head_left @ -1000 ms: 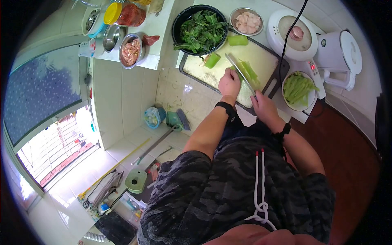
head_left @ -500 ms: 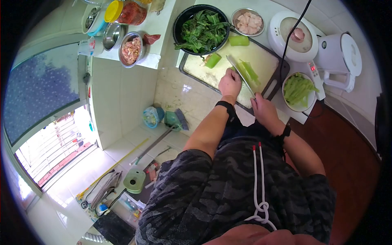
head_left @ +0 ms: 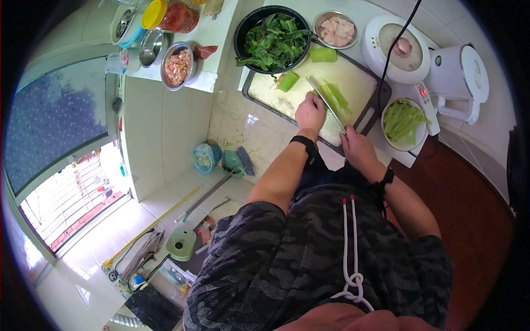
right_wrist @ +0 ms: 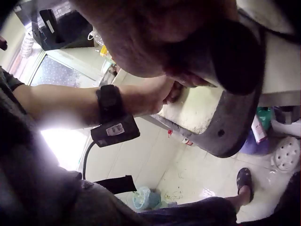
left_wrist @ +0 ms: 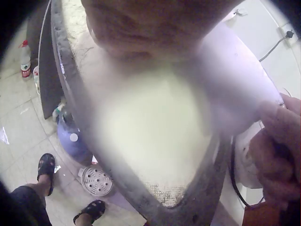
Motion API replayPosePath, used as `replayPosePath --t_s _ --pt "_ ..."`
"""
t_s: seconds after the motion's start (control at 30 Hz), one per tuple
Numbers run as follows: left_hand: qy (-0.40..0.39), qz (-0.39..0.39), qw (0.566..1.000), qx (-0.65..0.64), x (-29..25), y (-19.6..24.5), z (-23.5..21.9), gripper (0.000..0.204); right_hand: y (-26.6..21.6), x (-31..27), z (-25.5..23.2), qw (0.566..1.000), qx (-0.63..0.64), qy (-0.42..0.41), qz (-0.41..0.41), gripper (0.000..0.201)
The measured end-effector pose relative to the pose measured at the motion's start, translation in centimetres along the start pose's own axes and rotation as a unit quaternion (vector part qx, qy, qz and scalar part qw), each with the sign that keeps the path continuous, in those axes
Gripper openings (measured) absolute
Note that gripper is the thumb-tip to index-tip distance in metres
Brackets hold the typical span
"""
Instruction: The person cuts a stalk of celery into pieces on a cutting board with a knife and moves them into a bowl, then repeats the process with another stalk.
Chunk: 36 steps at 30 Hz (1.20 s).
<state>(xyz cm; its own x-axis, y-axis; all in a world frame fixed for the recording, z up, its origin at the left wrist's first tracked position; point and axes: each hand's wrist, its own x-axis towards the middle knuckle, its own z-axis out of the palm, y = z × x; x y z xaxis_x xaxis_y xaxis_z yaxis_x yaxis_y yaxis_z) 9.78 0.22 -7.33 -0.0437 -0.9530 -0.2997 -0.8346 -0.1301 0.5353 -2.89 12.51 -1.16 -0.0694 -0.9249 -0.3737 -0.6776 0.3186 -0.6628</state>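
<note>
My right grip (head_left: pixel 358 146) is clamped on the dark-handled, long silver metal knife (head_left: pixel 327 105). My left grip (head_left: pixel 311 114), fingers curled, just left of the blade; can't tell what it pinches. Flat light-green vegetable strips (head_left: pixel 335 98) right of blade, on pale, dark-rimmed rectangular cutting board (head_left: pixel 355 77). Round white bowl (head_left: pixel 404 148) beside board, right.

Doorway (head_left: pixel 77 193) glares; left wrist view's middle seems blurred.
</note>
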Motion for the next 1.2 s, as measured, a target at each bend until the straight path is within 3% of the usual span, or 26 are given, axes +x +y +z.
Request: replayPosePath --t_s 0.13,0.4,0.93,1.2 --pt "0.008 0.009 1.000 -0.002 0.2 -0.2 0.0 0.024 0.6 1.8 1.2 0.999 -0.003 0.033 -0.020 0.027" --pt "-0.005 0.012 1.000 0.007 0.2 -0.6 0.4 0.022 0.2 0.3 0.4 1.000 0.006 -0.007 0.018 0.027" --pt "-0.004 0.014 1.000 0.014 0.0 -0.6 0.1 0.020 0.9 1.4 1.3 0.999 0.018 0.019 -0.020 0.027" --pt "-0.010 0.020 1.000 0.015 0.2 -0.6 0.1 0.021 0.8 0.9 0.8 0.999 0.024 -0.014 0.016 0.028"
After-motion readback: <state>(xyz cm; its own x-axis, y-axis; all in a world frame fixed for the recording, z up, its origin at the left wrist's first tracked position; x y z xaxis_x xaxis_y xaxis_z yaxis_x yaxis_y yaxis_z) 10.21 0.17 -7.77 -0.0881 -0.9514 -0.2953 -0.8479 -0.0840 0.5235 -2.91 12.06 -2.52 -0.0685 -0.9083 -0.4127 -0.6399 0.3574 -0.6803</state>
